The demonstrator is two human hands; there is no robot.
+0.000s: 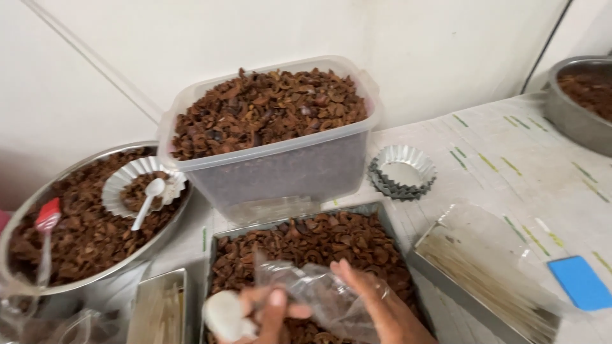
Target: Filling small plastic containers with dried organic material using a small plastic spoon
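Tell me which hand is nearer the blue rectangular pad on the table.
Right. The right hand holds the clear plastic bag, left of the blue rectangular pad. The left hand, by a white scoop, lies farther left.

Both hands are cut off by the bottom edge: the left hand (271,315) shows only blurred fingers around a white object (224,316) too smeared to identify, and the right hand (382,309) loses its wrist below the frame. The clear plastic bag (319,290) between them is blurred, its contents unreadable. The metal tray (220,245) under the hands is partly covered by them and runs out of view below. Far left of the hands, the steel bowl (95,280) is clipped by the left edge. Up to the far right, another metal bowl (570,114) is cut by the corner. Right of the hands, a blue block (581,282) is clipped at the edge.
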